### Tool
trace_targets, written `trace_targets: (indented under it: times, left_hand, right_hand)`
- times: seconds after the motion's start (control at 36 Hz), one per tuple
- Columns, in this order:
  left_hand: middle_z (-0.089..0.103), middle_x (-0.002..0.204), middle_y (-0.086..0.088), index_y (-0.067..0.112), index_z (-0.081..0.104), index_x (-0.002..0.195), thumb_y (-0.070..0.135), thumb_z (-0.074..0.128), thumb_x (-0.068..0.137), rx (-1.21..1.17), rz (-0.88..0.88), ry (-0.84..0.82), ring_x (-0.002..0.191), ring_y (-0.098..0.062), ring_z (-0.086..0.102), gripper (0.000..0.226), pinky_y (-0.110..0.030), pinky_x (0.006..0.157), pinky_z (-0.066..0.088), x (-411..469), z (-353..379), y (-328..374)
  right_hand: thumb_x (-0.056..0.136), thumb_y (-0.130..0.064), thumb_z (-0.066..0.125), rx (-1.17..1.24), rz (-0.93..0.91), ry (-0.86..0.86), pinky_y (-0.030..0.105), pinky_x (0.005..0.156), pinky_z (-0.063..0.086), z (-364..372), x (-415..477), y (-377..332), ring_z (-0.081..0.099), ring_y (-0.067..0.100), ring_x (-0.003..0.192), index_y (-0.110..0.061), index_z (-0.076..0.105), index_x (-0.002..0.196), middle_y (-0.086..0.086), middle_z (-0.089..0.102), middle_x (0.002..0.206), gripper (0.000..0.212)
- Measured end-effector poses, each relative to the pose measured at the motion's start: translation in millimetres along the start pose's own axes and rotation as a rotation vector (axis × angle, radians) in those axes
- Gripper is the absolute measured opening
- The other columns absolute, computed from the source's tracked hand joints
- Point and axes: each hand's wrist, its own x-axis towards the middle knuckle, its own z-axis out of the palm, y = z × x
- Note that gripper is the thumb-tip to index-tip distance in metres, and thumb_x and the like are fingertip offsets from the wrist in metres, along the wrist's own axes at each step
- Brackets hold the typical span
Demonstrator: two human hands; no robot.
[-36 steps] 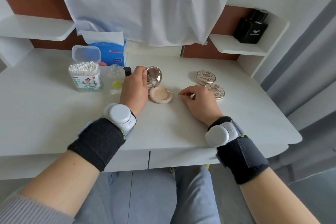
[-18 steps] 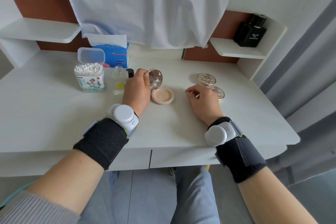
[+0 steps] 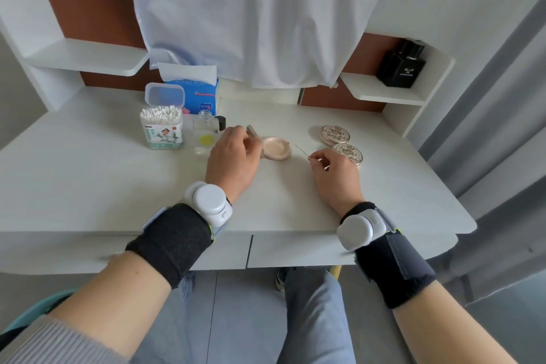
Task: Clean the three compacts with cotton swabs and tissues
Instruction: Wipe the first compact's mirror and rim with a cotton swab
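An open compact (image 3: pixel 276 147) with beige powder lies mid-desk. My left hand (image 3: pixel 233 156) holds its raised lid by the edge, fingers curled round it. Just right of it, my right hand (image 3: pixel 334 170) pinches a thin cotton swab (image 3: pixel 302 152) whose tip points up-left, clear of the powder. Two shut gold compacts sit to the right, the far compact (image 3: pixel 335 134) and the near compact (image 3: pixel 348 153), the near one partly behind my right hand. A tub of cotton swabs (image 3: pixel 162 127) and a blue tissue pack (image 3: pixel 195 91) stand at the back left.
A small clear bottle (image 3: pixel 204 136) with its black cap beside it stands between the swab tub and my left hand. A black perfume bottle (image 3: pixel 401 66) sits on the right shelf. White cloth hangs over the desk's back. The desk front edge (image 3: pixel 266 230) is near my wrists.
My right hand drew the swab away from the powder to the right, then raised its tip. My left hand tipped the lid so it now shows edge-on. The camera moved closer.
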Motion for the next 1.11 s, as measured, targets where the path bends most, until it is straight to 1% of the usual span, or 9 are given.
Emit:
trace_targets:
  times: [0.11,0.19,0.28,0.36,0.42,0.53,0.61,0.83,1.11]
  left_hand:
    - [0.048,0.097,-0.006,0.01,0.042,0.092,0.03,0.06,0.088,-0.077,-0.107,-0.041,0.087,-0.028,0.049,0.027,-0.033,0.072,0.034,0,-2,0]
    - [0.047,0.12,-0.004,0.012,0.039,0.115,0.033,0.067,0.082,-0.137,-0.157,-0.125,0.1,-0.03,0.054,0.049,-0.037,0.082,0.042,0,-2,0]
    - [0.035,0.144,-0.003,0.016,0.026,0.141,0.03,0.07,0.08,-0.157,-0.173,-0.23,0.126,-0.024,0.042,0.076,-0.034,0.097,0.037,1,-4,1]
    - [0.028,0.152,-0.003,0.023,0.015,0.149,0.031,0.07,0.079,-0.13,-0.165,-0.315,0.134,-0.022,0.036,0.089,-0.033,0.1,0.034,4,-6,1]
    - [0.028,0.153,-0.001,0.026,0.014,0.15,0.032,0.07,0.078,-0.087,-0.144,-0.339,0.134,-0.022,0.037,0.091,-0.031,0.099,0.033,5,-5,1]
    - [0.034,0.149,0.0,0.03,0.015,0.149,0.035,0.069,0.077,-0.01,-0.125,-0.354,0.127,-0.027,0.045,0.09,-0.033,0.094,0.037,7,-2,0]
    - [0.041,0.142,0.001,0.03,0.02,0.146,0.037,0.068,0.078,0.048,-0.1,-0.335,0.119,-0.029,0.051,0.084,-0.034,0.089,0.038,7,1,-2]
    - [0.051,0.131,0.002,0.027,0.033,0.136,0.035,0.069,0.077,0.07,-0.064,-0.292,0.11,-0.029,0.055,0.069,-0.033,0.08,0.04,8,4,-6]
    - [0.051,0.129,0.0,0.025,0.034,0.135,0.034,0.069,0.077,0.069,-0.054,-0.304,0.109,-0.029,0.054,0.068,-0.034,0.08,0.041,8,4,-6]
  right_hand:
    - [0.092,-0.019,0.054,-0.018,0.013,-0.012,0.024,0.068,0.032,0,1,-1,0.05,0.015,0.076,-0.015,0.067,0.098,-0.004,0.058,0.08,0.015]
    - [0.093,-0.019,0.053,-0.06,0.004,-0.032,0.022,0.064,0.028,1,6,-1,0.048,0.015,0.077,-0.014,0.066,0.101,-0.004,0.057,0.081,0.016]
    - [0.092,-0.016,0.054,-0.074,-0.015,-0.037,0.023,0.065,0.029,0,15,-5,0.049,0.016,0.078,-0.012,0.068,0.101,-0.001,0.059,0.081,0.018]
    - [0.091,-0.016,0.054,-0.112,-0.046,-0.051,0.025,0.068,0.034,2,25,-11,0.056,0.023,0.082,-0.01,0.068,0.101,0.006,0.066,0.085,0.019]
    - [0.09,-0.016,0.054,-0.146,-0.077,-0.046,0.027,0.069,0.038,4,30,-14,0.06,0.028,0.085,-0.01,0.069,0.1,0.011,0.069,0.087,0.019]
    - [0.09,-0.015,0.053,-0.219,-0.144,-0.039,0.03,0.069,0.039,8,37,-19,0.061,0.03,0.085,-0.008,0.07,0.097,0.011,0.07,0.088,0.02]
    - [0.089,-0.014,0.053,-0.23,-0.176,-0.023,0.031,0.069,0.041,9,37,-21,0.061,0.031,0.086,-0.006,0.071,0.096,0.013,0.07,0.088,0.021]
    - [0.089,-0.012,0.052,-0.278,-0.185,-0.013,0.03,0.068,0.039,15,36,-20,0.061,0.035,0.086,-0.004,0.07,0.096,0.017,0.07,0.089,0.021]
    - [0.09,-0.013,0.052,-0.267,-0.203,0.006,0.029,0.067,0.034,15,35,-23,0.06,0.034,0.089,-0.004,0.069,0.099,0.015,0.07,0.092,0.022]
